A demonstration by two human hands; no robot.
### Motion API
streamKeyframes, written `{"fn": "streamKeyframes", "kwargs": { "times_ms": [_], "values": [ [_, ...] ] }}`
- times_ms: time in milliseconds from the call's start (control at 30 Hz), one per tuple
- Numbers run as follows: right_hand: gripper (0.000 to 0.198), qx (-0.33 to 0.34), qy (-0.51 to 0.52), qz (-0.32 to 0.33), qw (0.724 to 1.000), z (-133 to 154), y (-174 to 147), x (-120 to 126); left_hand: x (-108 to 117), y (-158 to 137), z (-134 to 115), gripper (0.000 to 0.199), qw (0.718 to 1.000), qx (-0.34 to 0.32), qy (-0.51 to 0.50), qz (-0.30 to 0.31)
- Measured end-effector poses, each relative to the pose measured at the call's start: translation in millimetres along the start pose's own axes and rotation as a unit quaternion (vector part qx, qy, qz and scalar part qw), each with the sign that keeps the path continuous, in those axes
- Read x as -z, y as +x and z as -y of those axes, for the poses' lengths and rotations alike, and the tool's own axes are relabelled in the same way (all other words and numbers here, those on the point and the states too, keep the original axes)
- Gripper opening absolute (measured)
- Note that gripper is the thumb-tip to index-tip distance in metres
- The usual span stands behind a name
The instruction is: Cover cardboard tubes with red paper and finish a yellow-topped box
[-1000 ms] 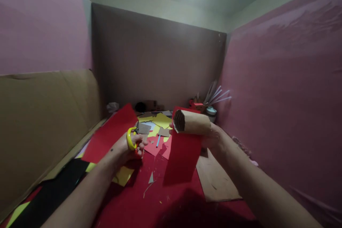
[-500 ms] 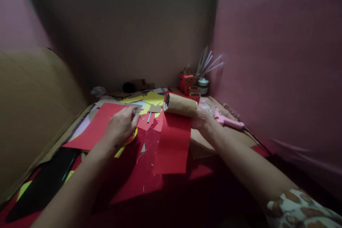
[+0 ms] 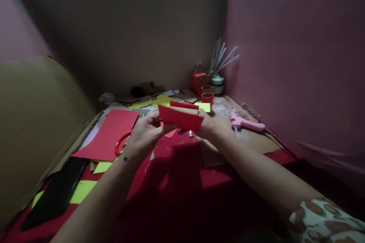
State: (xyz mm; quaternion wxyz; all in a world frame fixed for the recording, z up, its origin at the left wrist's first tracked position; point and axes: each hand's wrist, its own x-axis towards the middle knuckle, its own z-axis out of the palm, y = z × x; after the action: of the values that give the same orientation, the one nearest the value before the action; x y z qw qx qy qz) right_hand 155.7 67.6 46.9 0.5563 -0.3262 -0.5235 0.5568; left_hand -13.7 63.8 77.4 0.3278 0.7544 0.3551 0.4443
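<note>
A cardboard tube (image 3: 185, 110) lies sideways between my hands, mostly hidden by a strip of red paper (image 3: 180, 117) that passes in front of it and shows again behind it. My right hand (image 3: 205, 124) grips the tube and paper at the right end. On the other side, my left hand (image 3: 148, 127) pinches the left part of the red strip, thumb in front and fingers behind. Beside my left wrist is a red loop handle (image 3: 119, 145), like that of scissors. Under the tube, a small whitish piece (image 3: 190, 133) lies on the red cloth.
A large red sheet (image 3: 111, 133) and a dark flat object (image 3: 54, 193) lie at left. At right, a pink glue gun (image 3: 246, 123) rests on cardboard (image 3: 256, 142). Red-wrapped tubes (image 3: 207, 100) and a jar (image 3: 217, 84) stand behind. Yellow paper scraps (image 3: 164, 101) lie at the back.
My left hand has moved right from beside the red sheet to the red strip. The strip, hanging down before, is now raised across the tube's front.
</note>
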Motion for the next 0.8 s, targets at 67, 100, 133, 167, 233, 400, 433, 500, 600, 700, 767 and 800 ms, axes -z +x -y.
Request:
{"fn": "streamKeyframes", "kwargs": {
  "times_ms": [67, 100, 133, 167, 233, 400, 433, 500, 600, 700, 767, 800],
  "values": [
    [0.027, 0.014, 0.025, -0.001, 1.0, -5.3, 1.8, 2.9, -1.1, 0.4, 1.1, 0.025, 0.99, 0.089, -0.106, 0.016],
    [0.029, 0.03, 0.02, -0.003, 0.999, -7.6, 2.8, 4.4, -1.8, 0.4, 2.0, 0.028, 0.981, 0.12, -0.149, 0.017],
    [0.029, 0.05, 0.004, -0.004, 0.999, -9.8, 3.6, 5.8, -2.6, 0.4, 3.2, 0.029, 0.975, 0.137, -0.172, 0.016],
    [0.028, 0.075, -0.022, -0.001, 0.997, -11.7, 4.2, 7.2, -3.4, 0.7, 4.4, 0.028, 0.971, 0.15, -0.187, 0.015],
    [0.024, 0.118, -0.076, 0.006, 0.99, -15.3, 4.5, 10.0, -5.2, 2.0, 7.2, 0.026, 0.963, 0.171, -0.21, 0.016],
    [0.009, 0.186, -0.153, 0.035, 0.97, -21.4, 1.8, 15.8, -9.5, 6.1, 17.6, 0.024, 0.948, 0.206, -0.24, 0.033],
    [0.01, 0.191, -0.162, 0.041, 0.967, -21.3, 0.8, 15.6, -9.7, 6.1, 20.4, 0.025, 0.946, 0.21, -0.244, 0.037],
    [0.014, 0.187, -0.154, 0.033, 0.97, -19.0, -1.2, 13.1, -9.3, 5.0, 25.5, 0.027, 0.943, 0.212, -0.253, 0.039],
    [0.025, 0.15, -0.094, 0.007, 0.984, -11.3, -4.2, 5.9, -7.6, 2.2, 29.0, 0.03, 0.935, 0.206, -0.286, 0.035],
    [0.039, 0.096, -0.027, -0.019, 0.995, -3.2, -7.3, 0.7, -7.3, -0.2, 25.3, 0.03, 0.928, 0.198, -0.316, 0.008],
    [0.048, 0.08, -0.023, -0.047, 0.995, -1.1, -9.2, 0.3, -7.7, -0.6, 21.0, 0.029, 0.926, 0.198, -0.321, -0.013],
    [0.053, 0.082, -0.037, -0.061, 0.994, -1.3, -10.1, 0.8, -7.9, -0.4, 19.3, 0.028, 0.926, 0.198, -0.321, -0.021]
  ]
}}
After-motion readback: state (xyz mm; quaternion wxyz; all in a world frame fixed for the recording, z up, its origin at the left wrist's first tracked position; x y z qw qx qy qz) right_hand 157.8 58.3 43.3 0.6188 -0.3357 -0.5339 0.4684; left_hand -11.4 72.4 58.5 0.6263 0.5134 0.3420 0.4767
